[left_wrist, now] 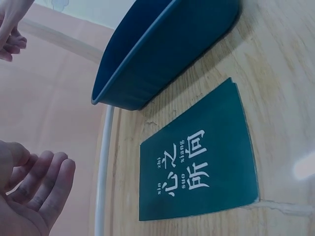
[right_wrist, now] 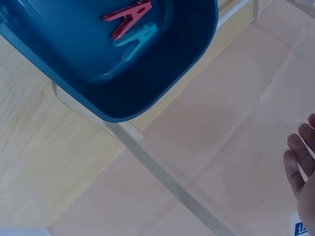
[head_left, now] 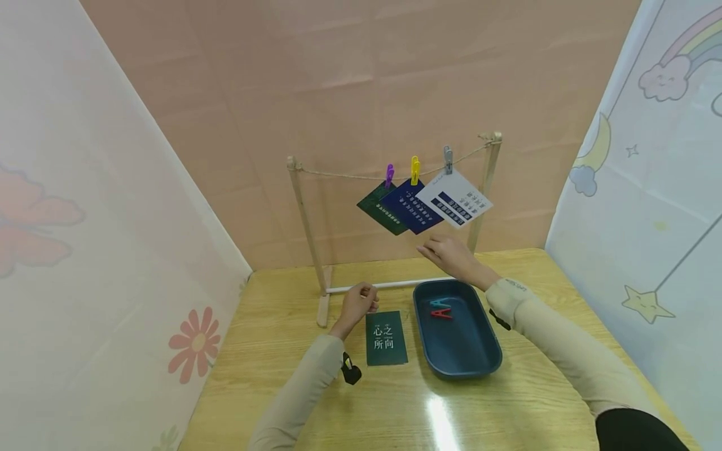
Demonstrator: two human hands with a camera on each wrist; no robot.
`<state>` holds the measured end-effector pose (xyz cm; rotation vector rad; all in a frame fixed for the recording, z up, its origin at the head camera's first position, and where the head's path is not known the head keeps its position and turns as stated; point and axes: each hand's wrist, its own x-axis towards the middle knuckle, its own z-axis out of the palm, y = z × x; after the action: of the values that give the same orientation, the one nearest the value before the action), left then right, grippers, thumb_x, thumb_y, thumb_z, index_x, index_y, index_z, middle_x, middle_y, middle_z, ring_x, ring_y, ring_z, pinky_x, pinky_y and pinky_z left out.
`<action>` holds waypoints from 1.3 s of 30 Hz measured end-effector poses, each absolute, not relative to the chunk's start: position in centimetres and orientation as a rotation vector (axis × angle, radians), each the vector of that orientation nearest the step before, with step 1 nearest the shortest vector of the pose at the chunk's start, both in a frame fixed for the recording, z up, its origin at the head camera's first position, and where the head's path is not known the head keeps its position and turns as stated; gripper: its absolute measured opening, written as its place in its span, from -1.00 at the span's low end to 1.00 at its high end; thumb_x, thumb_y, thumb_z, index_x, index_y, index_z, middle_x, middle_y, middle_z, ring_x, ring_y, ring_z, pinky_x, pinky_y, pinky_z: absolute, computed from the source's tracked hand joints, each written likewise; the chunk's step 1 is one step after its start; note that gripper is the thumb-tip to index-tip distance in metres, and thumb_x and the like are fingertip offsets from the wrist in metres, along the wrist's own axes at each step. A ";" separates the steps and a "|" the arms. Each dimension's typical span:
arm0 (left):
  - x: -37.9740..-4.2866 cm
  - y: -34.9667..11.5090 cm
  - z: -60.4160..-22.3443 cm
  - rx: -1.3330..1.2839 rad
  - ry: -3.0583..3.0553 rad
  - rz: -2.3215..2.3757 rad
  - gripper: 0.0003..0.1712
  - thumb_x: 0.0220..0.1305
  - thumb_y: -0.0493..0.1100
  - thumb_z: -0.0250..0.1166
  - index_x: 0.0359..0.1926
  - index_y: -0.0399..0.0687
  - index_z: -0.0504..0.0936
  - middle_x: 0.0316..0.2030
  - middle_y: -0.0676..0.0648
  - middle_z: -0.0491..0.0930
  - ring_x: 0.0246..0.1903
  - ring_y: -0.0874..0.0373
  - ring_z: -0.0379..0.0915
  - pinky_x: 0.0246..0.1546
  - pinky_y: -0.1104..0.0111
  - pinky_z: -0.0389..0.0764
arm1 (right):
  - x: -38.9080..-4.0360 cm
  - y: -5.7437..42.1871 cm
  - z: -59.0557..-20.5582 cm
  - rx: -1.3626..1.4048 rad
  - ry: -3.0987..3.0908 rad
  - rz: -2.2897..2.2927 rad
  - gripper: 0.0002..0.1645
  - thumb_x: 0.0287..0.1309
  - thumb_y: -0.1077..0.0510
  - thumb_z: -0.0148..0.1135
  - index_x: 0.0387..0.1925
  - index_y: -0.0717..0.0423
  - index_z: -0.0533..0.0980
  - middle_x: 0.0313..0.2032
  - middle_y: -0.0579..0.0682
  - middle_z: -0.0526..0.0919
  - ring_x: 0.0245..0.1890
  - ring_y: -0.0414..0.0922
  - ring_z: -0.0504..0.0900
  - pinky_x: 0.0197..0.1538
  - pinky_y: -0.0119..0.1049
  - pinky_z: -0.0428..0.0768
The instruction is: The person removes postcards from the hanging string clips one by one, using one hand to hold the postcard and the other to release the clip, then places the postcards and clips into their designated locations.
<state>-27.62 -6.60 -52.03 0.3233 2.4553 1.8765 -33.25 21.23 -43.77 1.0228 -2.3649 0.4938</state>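
Observation:
My left hand hovers just above the back edge of a dark green card with white characters, which lies on the table. Its fingers are loosely bent around nothing. Higher up, my right hand is just below the hanging cards, its fingers relaxed and free of any object. On the string hang a green card under a purple clothespin, a blue card under a yellow clothespin, and a white card under a grey clothespin. These cards overlap.
A dark blue tub beside the green card holds a red clothespin and a teal clothespin. Behind it, a wooden frame carries the string, with a white bar low between its posts. Printed cloth walls enclose the table.

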 end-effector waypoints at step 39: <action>-28.4 -4.8 -47.2 0.483 2.430 2.049 -0.76 0.47 -0.35 0.12 0.01 -0.50 0.52 -0.23 -0.48 0.57 -0.47 0.09 0.66 -0.24 -0.03 0.73 | -33.5 17.6 -36.5 1.120 -2.042 0.397 -0.90 0.19 0.27 0.37 -0.41 0.25 0.63 -0.48 0.05 0.61 -0.51 -0.05 0.54 -0.42 -0.20 0.58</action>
<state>-28.37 -4.81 -47.21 0.4825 2.4296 2.0486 -33.46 17.63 -36.53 1.1199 -2.0424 0.3966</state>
